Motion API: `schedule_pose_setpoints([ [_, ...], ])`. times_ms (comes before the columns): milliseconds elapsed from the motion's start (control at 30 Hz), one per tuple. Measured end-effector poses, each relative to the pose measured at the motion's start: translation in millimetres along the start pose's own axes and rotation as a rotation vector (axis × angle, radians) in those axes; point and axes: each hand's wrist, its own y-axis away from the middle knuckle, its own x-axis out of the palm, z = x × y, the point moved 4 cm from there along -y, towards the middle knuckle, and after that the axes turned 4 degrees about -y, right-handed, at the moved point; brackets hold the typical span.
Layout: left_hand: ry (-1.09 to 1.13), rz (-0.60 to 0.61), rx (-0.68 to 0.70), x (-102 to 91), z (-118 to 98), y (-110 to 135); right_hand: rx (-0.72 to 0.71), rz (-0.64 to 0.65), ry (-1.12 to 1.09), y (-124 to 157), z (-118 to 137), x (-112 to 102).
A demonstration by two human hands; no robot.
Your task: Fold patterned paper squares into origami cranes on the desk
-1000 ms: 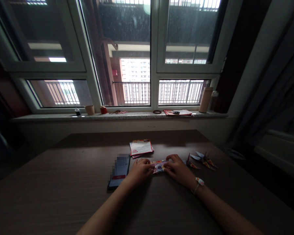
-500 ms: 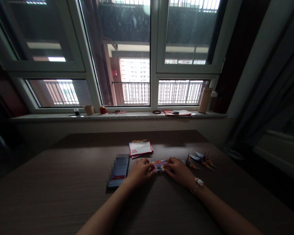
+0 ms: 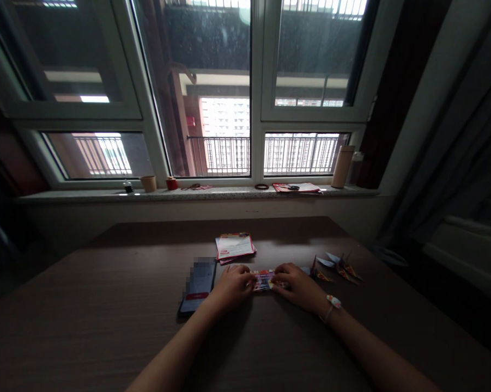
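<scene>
A small colourful folded paper (image 3: pixel 264 280) lies on the dark wooden table (image 3: pixel 106 316) between my two hands. My left hand (image 3: pixel 231 286) has its fingers curled and pinches the paper's left end. My right hand (image 3: pixel 296 284), with a bracelet at the wrist, presses and pinches the paper's right end. Both hands rest on the tabletop and cover part of the paper.
A phone (image 3: pixel 199 285) lies just left of my left hand. A stack of red and white leaflets (image 3: pixel 234 246) sits beyond the hands. Folded paper cranes (image 3: pixel 338 268) lie to the right. The windowsill (image 3: pixel 229 193) holds cups, papers and a tall bottle (image 3: pixel 342 166).
My hands have drawn closer together over the paper, so less of it shows between them. Nothing else on the table has moved.
</scene>
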Motion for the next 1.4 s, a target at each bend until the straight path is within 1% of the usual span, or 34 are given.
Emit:
schedule_pose_setpoints([
  [200, -0.007, 0.029, -0.015, 0.1, -1.5, -0.1, 0.012, -0.013, -0.011, 0.2, -3.6, 3.2],
  [400, 0.0, 0.015, -0.022, -3.2, -4.4, 0.1, 0.015, -0.02, -0.002, 0.5, -3.5, 4.2],
  [667, -0.034, 0.005, -0.082, -0.5, -6.3, 0.4, 0.036, -0.023, -0.005, 0.9, -3.1, 4.1],
  [767, -0.045, 0.013, -0.079, 0.5, -7.4, -1.4, 0.045, -0.018, 0.002, -0.2, -3.1, 4.4],
  [967, -0.046, -0.023, -0.065, 1.3, -6.1, -3.4, 0.039, -0.026, 0.014, -1.1, -4.8, 6.6],
  [1100, -0.068, -0.018, -0.075, 2.7, -5.1, -5.6, 0.047, -0.045, 0.03, -0.7, -6.2, 7.9],
  [1233, -0.071, -0.033, -0.08, 2.4, -4.9, -7.2, 0.055, -0.037, 0.034, -1.2, -7.5, 9.6],
  [1400, -0.136, -0.045, -0.088, -3.4, -11.7, -3.4, 0.062, -0.033, 0.06, -1.5, -9.0, 9.7],
])
